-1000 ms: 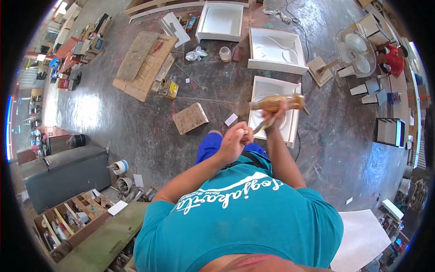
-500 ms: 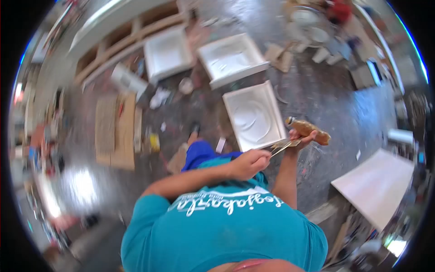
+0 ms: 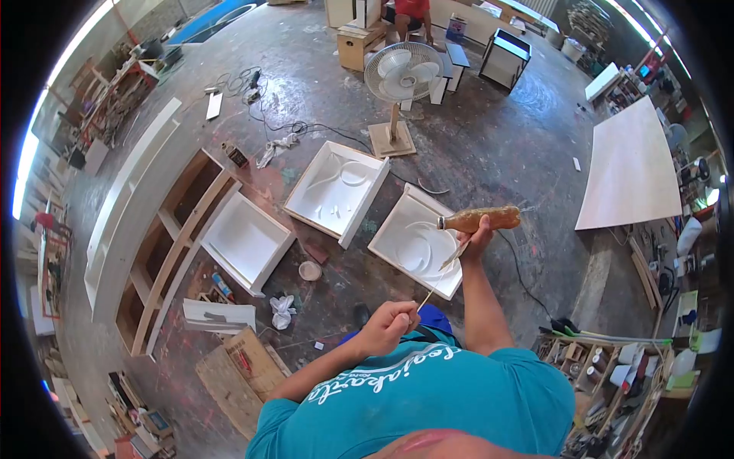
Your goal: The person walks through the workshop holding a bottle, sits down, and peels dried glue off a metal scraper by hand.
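Note:
My right hand (image 3: 479, 239) is closed around a clear bottle (image 3: 483, 219) of amber-brown contents, which lies nearly level with its capped end pointing left. A thin, pale, stick-like piece (image 3: 454, 257) also sticks out from the fingers of that hand, down toward the left. Lower and nearer my chest, my left hand (image 3: 390, 327) is closed on a thin yellowish stick (image 3: 426, 299). Whether these two pieces are one and the same, I cannot tell. Beyond my hands, a white drawer (image 3: 391, 243) with curved strips inside lies on the floor.
Two more white drawers (image 3: 287, 243) (image 3: 380, 170) lie to the left, beside a long wooden cabinet frame (image 3: 145, 275). A pedestal fan (image 3: 394, 130) stands ahead, with a person in red (image 3: 413, 9) behind it. Cables (image 3: 527, 287) cross the floor. A crowded shelf (image 3: 596, 382) is at right.
The view has swung up and to the right, showing the fan and the seated person clearly. My hands are farther apart, and the bottle is still in my right hand.

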`<state>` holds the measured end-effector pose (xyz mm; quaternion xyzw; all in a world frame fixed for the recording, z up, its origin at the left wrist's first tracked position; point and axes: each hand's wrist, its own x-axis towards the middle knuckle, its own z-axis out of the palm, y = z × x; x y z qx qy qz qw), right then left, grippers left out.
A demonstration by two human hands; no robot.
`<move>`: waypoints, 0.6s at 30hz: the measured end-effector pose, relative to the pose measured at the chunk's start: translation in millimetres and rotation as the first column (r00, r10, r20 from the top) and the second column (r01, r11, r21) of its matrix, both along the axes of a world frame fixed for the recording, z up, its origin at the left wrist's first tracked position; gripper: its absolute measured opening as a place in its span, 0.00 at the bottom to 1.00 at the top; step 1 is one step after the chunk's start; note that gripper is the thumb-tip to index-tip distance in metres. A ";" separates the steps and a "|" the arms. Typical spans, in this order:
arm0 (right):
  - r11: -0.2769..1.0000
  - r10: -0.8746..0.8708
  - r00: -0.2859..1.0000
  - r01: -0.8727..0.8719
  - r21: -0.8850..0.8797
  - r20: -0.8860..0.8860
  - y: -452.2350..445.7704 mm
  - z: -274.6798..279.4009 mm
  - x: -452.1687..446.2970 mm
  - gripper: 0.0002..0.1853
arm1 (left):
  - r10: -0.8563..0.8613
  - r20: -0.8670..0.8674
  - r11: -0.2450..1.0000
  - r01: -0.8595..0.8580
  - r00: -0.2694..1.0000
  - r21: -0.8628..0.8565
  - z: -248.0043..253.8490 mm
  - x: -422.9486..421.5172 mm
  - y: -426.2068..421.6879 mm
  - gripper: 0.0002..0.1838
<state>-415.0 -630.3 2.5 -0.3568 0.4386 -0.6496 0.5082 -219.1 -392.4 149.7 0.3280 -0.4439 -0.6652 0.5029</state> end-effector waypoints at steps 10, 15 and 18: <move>0.881 -0.463 0.886 0.457 0.126 0.020 -23.8 -45.3 -71.4 0.32 | -0.455 -0.108 0.880 0.427 0.884 -0.211 53.6 73.8 37.1 0.27; 0.915 -0.399 0.874 0.361 0.179 0.278 -24.9 -55.1 -163.3 0.35 | 0.089 -0.204 0.970 -0.038 0.975 0.240 -15.5 109.9 42.4 0.19; 0.975 -0.221 0.832 0.177 0.134 0.509 -53.0 -109.1 -178.6 0.39 | 0.345 -0.189 0.867 -0.235 0.919 0.439 -81.7 115.5 30.3 0.15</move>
